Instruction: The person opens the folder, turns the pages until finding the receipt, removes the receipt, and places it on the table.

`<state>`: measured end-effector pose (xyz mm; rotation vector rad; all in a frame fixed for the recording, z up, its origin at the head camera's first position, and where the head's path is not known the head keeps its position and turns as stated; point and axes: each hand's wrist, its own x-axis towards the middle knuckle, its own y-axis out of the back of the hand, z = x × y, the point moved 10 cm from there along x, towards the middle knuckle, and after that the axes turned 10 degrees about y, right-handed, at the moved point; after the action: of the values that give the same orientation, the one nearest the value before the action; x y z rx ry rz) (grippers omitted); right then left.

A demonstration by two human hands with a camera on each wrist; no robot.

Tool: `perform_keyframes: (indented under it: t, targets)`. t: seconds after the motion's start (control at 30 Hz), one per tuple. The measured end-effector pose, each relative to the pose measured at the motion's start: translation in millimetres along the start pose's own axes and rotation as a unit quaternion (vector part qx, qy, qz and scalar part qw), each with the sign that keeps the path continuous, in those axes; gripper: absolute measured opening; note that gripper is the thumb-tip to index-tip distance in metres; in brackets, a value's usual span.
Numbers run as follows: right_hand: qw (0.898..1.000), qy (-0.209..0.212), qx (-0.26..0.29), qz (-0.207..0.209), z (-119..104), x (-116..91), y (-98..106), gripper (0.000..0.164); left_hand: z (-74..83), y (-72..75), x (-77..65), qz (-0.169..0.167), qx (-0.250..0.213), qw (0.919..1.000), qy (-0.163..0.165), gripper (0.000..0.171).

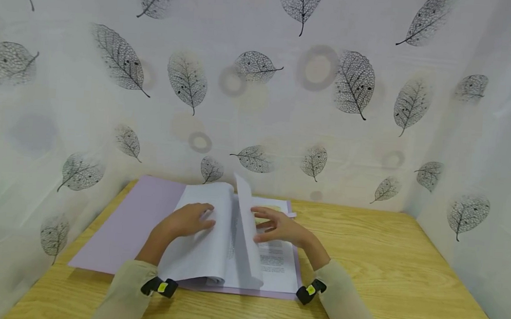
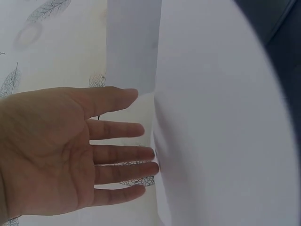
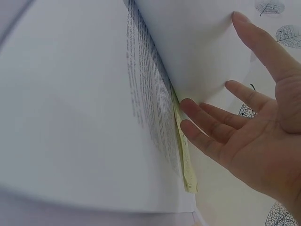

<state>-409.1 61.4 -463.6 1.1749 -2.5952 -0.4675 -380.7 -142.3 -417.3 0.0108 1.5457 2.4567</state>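
Observation:
A lilac folder [image 1: 124,224] lies spread out on the wooden table, filled with white printed sheets. Over the turned stack of pages [image 1: 207,259] on the left side is my left hand [image 1: 185,221], its fingers fairly straight and its fingertips right at the paper. One sheet [image 1: 247,237] stands nearly upright near the middle. My right hand [image 1: 279,228] has its fingers spread, with the fingertips against the right face of that sheet. In the right wrist view, a yellow paper strip [image 3: 187,165] shows beside printed text.
The wooden table [image 1: 389,275] extends to the right of the folder. Behind and at both sides hangs a white curtain [image 1: 258,116] with a leaf pattern. A small pale tab [image 1: 292,215] sticks out at the folder's upper right edge.

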Motion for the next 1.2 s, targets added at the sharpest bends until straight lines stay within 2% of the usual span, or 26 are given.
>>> perform_keyframes:
  t: [0.13,0.27,0.4,0.5,0.57,0.73,0.87,1.2]
  targets:
    - [1.000,-0.001,-0.003,0.001,0.8,1.3,-0.8,0.086,6.9,4.7,0.7,0.025,-0.016,0.9994,-0.019,0.050]
    - [1.000,0.001,-0.001,0.001,0.3,2.4,-2.1,0.086,14.6,11.7,0.0,0.064,-0.044,0.9962,-0.039,0.049]
    - [1.000,0.005,0.000,-0.003,-0.2,3.2,-4.3,0.086,25.6,18.1,-2.3,0.110,-0.061,0.9903,-0.058,0.057]
    - [1.000,0.009,-0.002,-0.009,-1.6,3.3,-6.9,0.086,35.7,19.0,-4.4,0.129,-0.061,0.9869,-0.075,0.063]
    - [1.000,0.011,-0.002,-0.013,-3.1,3.2,-8.8,0.086,41.2,16.7,-4.5,0.127,-0.054,0.9869,-0.083,0.065]
    - [1.000,0.011,-0.002,-0.018,-6.6,3.2,-12.4,0.085,45.7,5.5,-1.9,0.091,-0.037,0.9922,-0.077,0.062]
    - [1.000,0.012,0.000,-0.022,-9.2,3.5,-15.0,0.086,43.8,0.0,-1.4,0.070,-0.032,0.9951,-0.063,0.060]
    - [1.000,0.011,0.012,-0.015,-6.3,5.1,-14.7,0.088,35.4,-7.2,1.2,0.041,-0.017,0.9984,-0.036,0.063]
